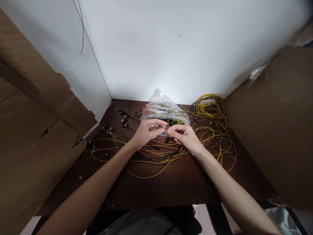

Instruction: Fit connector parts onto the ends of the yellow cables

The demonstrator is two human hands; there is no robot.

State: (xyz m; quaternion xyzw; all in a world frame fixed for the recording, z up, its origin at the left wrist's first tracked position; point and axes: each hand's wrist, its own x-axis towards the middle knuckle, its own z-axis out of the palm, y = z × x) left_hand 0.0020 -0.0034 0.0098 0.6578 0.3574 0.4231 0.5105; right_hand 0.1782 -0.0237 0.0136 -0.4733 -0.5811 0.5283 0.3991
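My left hand (149, 131) and my right hand (184, 135) meet over the middle of the table, fingertips almost touching. Both are pinched closed around something small between them, too tiny to name. Just behind the fingers lies a clear plastic bag (162, 101), its mouth towards me, with black and yellow small parts (174, 122) inside. Loops of thin yellow and black wire (149, 177) spread over the tabletop under both hands. I cannot make out whether any wire runs into my fingers.
A bundle of coiled yellow wire (207, 109) sits at the back right of the dark brown table (171, 189). Loose black and yellow pieces (124, 120) lie at the back left. Cardboard (36, 114) flanks the left, another cardboard panel (274, 124) the right; a white wall (156, 49) stands behind.
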